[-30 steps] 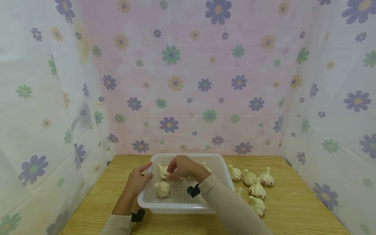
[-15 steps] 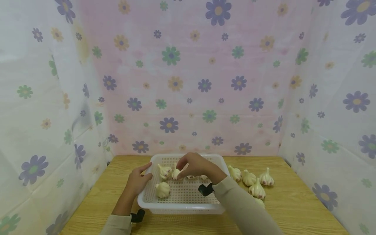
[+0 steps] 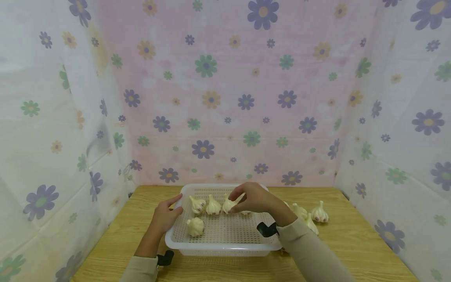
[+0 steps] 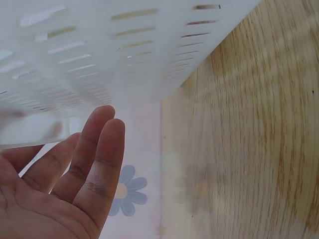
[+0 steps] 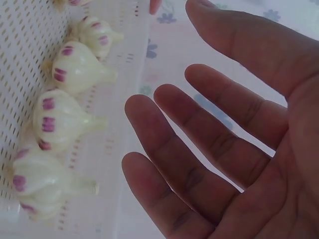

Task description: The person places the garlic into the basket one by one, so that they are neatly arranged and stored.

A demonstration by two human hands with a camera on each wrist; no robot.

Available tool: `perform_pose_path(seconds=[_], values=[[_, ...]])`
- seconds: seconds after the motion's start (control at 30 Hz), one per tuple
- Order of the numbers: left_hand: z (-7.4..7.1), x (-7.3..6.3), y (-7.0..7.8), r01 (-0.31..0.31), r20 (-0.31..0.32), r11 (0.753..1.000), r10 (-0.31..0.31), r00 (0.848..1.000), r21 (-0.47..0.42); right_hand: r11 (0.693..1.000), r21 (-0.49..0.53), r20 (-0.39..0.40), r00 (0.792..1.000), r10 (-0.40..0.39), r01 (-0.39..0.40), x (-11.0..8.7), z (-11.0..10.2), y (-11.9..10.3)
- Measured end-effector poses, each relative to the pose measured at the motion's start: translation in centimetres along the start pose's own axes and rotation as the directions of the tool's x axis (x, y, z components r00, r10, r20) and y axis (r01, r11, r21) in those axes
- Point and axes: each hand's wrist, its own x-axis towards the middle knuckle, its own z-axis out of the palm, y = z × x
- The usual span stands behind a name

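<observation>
A white plastic basket with slotted walls stands on the table. Along its back wall is a row of garlic bulbs, stems up, with purple marks at their bases in the right wrist view. One more bulb sits nearer the front left. My left hand holds the basket's left rim, thumb over the edge; its other fingers lie outside against the wall. My right hand is over the back right of the basket, partly hiding the bulbs there. Its fingers are spread and loosely bent, holding nothing.
More garlic bulbs lie on the wooden table right of the basket, partly hidden by the right forearm. Flower-printed curtains enclose the table at the back and both sides.
My right hand has moved rightward along the row from the left end of the basket, uncovering bulbs at the back left. The left hand and the basket have stayed in place.
</observation>
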Motion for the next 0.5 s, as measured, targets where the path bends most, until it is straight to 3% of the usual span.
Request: perform_pose_path(seconds=[0.5], values=[[0.1, -0.1, 0.2, 0.001, -0.007, 1.000, -0.001, 1.000, 0.009, 1.000, -0.010, -0.140, 0.990, 0.027, -0.029, -6.1, -2.3, 2.3]])
